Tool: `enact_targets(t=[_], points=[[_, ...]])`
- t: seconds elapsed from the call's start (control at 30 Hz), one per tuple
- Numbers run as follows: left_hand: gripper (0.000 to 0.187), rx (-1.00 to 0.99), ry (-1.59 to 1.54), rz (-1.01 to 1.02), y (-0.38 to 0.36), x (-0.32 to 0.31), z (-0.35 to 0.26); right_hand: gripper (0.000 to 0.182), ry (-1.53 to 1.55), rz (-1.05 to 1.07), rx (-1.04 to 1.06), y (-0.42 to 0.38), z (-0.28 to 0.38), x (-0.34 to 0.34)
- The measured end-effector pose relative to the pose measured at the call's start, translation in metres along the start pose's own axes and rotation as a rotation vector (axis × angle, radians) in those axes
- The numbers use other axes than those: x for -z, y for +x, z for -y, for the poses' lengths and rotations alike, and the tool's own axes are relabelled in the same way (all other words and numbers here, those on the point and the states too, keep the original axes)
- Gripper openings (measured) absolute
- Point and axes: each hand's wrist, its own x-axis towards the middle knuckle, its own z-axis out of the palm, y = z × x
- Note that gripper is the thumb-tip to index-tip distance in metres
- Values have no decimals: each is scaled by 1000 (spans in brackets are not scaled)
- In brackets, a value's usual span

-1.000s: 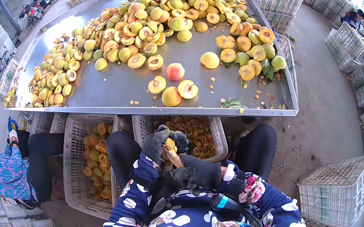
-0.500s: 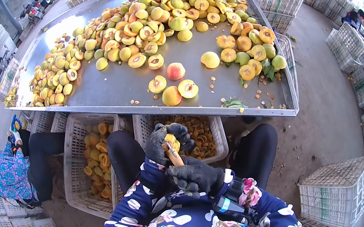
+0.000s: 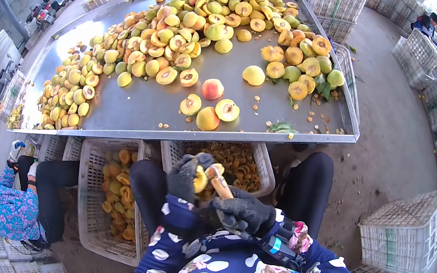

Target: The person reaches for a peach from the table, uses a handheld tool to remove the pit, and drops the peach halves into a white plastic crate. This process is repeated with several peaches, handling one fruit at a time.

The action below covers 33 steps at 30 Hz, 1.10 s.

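My left hand [image 3: 184, 177], in a dark dusty glove, grips a yellow peach half [image 3: 200, 180] in its curled fingers. Closed round the light wooden handle of a small pitting tool [image 3: 221, 187] is my right hand [image 3: 243, 214], gloved alike. The tool's metal end points up and left, beside the peach half, with a bit of yellow-orange fruit at its tip. Both hands are above my lap, just short of a white crate [image 3: 265, 174] that holds small brown-orange pieces. Whole and halved peaches [image 3: 208, 118] lie near the metal table's front edge.
A raised rim borders the metal table [image 3: 147, 116], heaped with halved peaches. Left of my knee stands a crate [image 3: 85, 201] of peach halves. A co-worker [image 3: 10, 208] sits at the left. Crates [image 3: 408, 232] are stacked at the right; other people are farther back.
My left hand has shifted slightly left and turned, and the peach half is now apart from the tool's shaft. My right hand has moved a little to the right with the tool.
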Motion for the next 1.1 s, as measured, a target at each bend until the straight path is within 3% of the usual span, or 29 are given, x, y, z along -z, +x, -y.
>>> enact_targets(t=[0.03, 0.07, 0.13, 0.2, 0.23, 0.33, 0.4, 0.43, 0.47, 0.5, 0.57, 0.63, 0.7, 0.73, 0.77, 0.8, 0.87, 0.93, 0.97, 1.0, 1.07, 1.1], points=[[17, -125, 7, -67, 1, 10, -11, 21, -23, -58, 32, -2, 1, 5], [18, -322, 577, -246, -25, -36, -56, 22, -47, -116, 65, -2, 4, 10], [22, -638, 822, -336, -24, 14, -87, 26, -236, -258, 45, 2, 5, 20], [22, -645, 765, -459, -27, 52, -124, 28, -500, -403, 11, 11, 3, 31], [21, -463, 629, -543, -30, 68, -142, 26, -715, -471, -66, 12, 7, 33], [17, -141, 1651, -619, -30, 98, -165, 25, -1589, -381, -141, 44, -39, 114], [19, -231, 1839, -551, -13, 103, -166, 31, -1751, -276, -254, 47, -75, 164], [19, -275, 1930, -515, -5, 87, -168, 33, -1774, -255, -251, 42, -63, 146], [20, -221, 1797, -465, 3, 71, -171, 30, -1587, -281, -380, 38, -47, 128], [20, -168, 1663, -414, 15, 36, -172, 29, -1527, -328, -366, 37, -44, 123], [20, -386, 1633, -212, 58, 25, -160, 29, -1409, -421, -332, 37, -38, 121], [21, -227, 1436, -83, 106, 5, -141, 29, -1380, -435, -220, 34, -40, 121], [25, -313, 1758, 135, 168, 15, -112, 29, -1227, -472, -182, 30, -33, 113], [33, -477, 2150, 144, 189, 17, -94, 29, -1225, -477, -115, 29, -31, 112], [39, -154, 1938, -217, 188, -13, -80, 28, -1222, -482, -49, 27, -31, 111], [40, 58, 1997, -175, 196, -28, -76, 28, -1218, -487, 16, 24, -30, 109], [44, 418, 1737, 46, 198, -58, -84, 26, -874, -516, -99, 15, -5, 86], [36, 242, 1466, 94, 212, -34, -75, 25, -442, -491, -133, 12, 0, 83], [34, 141, 1522, 110, 213, -29, -77, 25, -185, -457, -113, 12, -3, 93], [33, 155, 1361, 94, 198, -40, -83, 25, 73, -419, -91, 11, -6, 98], [31, 189, 1033, 59, 167, -50, -85, 27, -239, -414, 33, -2, 10, 73], [32, 6, 1167, 138, 152, -55, -87, 28, -401, -407, 94, -8, 20, 60]])
